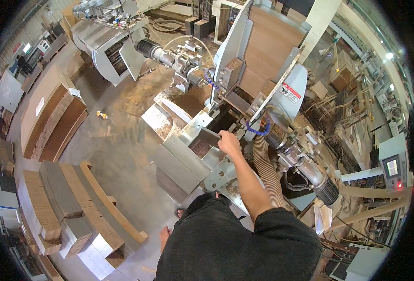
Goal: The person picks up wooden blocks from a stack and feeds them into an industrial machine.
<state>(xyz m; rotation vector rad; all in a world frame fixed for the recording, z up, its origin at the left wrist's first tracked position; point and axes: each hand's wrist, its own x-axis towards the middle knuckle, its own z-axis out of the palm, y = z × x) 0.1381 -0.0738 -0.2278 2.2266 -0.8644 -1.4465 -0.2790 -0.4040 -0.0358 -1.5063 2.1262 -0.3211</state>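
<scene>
My right hand (228, 141) reaches forward into a big woodworking machine (263, 89) and curls over the upper edge of a grey sheet-metal chute (188, 157) that holds sawdust. My fingers rest on that edge next to a blue segmented hose (258, 131). My left hand (164, 235) hangs low beside my dark shirt, over the concrete floor, with nothing in it and the fingers loosely apart. Part of it is hidden by my body.
A ribbed beige extraction hose (268, 175) runs beside my right forearm, with an electric motor (321, 185) to its right. Several stacks of wooden boards (71, 206) stand on the floor at left. A control box with a small screen (393, 167) is at far right. Another person (20, 62) stands far off.
</scene>
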